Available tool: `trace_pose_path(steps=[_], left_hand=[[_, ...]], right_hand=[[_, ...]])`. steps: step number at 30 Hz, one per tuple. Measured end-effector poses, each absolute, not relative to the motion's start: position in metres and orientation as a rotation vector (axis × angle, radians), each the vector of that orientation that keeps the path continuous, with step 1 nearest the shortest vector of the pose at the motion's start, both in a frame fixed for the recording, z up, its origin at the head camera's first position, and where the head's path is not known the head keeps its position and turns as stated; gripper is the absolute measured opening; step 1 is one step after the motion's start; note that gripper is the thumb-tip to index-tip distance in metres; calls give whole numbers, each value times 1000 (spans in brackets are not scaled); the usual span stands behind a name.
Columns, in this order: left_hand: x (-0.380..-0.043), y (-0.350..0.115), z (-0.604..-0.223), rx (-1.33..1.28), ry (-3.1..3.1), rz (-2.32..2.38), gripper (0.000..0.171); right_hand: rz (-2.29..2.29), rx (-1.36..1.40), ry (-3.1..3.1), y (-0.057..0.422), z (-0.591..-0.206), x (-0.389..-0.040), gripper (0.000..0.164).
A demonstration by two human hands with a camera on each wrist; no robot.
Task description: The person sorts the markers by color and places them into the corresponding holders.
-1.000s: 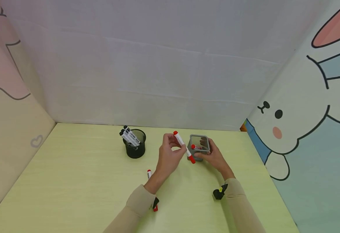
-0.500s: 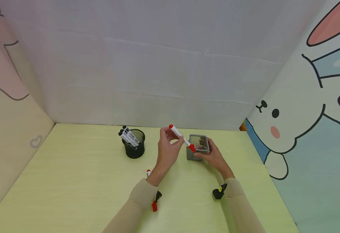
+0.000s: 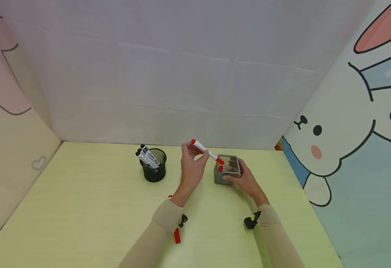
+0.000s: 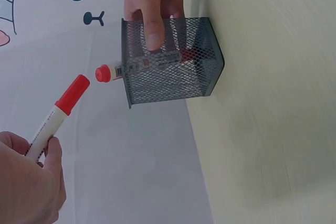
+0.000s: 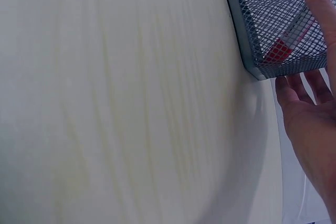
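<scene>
My left hand [image 3: 192, 167] pinches a white marker with red ends [image 3: 206, 150]. It slants down to the right, its lower red end close to the rim of a square grey mesh pen holder [image 3: 223, 179]. In the left wrist view, a gap shows between that red end and the holder. My right hand [image 3: 247, 181] grips the holder from the right, thumb on the near side and fingers on the far side. Another red-ended marker [image 4: 103, 73] leans inside, one end poking out past the rim; its other end [image 5: 278, 51] shows through the mesh.
A round black mesh pen holder [image 3: 154, 175] with several black-capped markers [image 3: 148, 156] stands left of my left hand. Another red-ended marker [image 3: 177, 236] lies on the pale yellow table [image 3: 98, 208], partly hidden under my left forearm. White and cartoon-printed panels border the table.
My left hand has moved up and slightly left, tilting the marker flatter. Its lower end has risen from in front of the grey holder to the rim. My right hand stays put.
</scene>
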State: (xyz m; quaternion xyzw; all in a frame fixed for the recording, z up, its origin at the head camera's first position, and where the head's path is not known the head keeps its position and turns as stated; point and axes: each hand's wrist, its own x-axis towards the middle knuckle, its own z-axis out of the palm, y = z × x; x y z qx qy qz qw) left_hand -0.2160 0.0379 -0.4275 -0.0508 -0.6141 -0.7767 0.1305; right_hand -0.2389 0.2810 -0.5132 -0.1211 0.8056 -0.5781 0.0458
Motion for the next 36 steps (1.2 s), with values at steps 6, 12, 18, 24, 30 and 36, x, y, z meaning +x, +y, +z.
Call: trace_pose_path(steps=[6, 12, 18, 24, 30, 36], left_hand=[[-221, 43, -433, -196, -1774, -2260, 35], [-227, 49, -441, -252, -1832, -2199, 37], [-231, 53, -446, -341, -1911, -2129, 38], [-233, 55, -450, -405, -1973, -2074, 39], [-236, 57, -457, -458, -2035, -1973, 37], [-235, 59, -458, -533, -2069, -1892, 33]], right_hand=[[-1783, -374, 2454, 280, -515, -240, 80], [-1769, -381, 2469, 282, -515, -241, 79], [-1759, -366, 2476, 282, -517, -243, 79], [-1743, -336, 2484, 282, -515, -243, 81], [-1746, -349, 2478, 281, -514, -242, 79], [-1751, -362, 2474, 282, -517, -244, 79]])
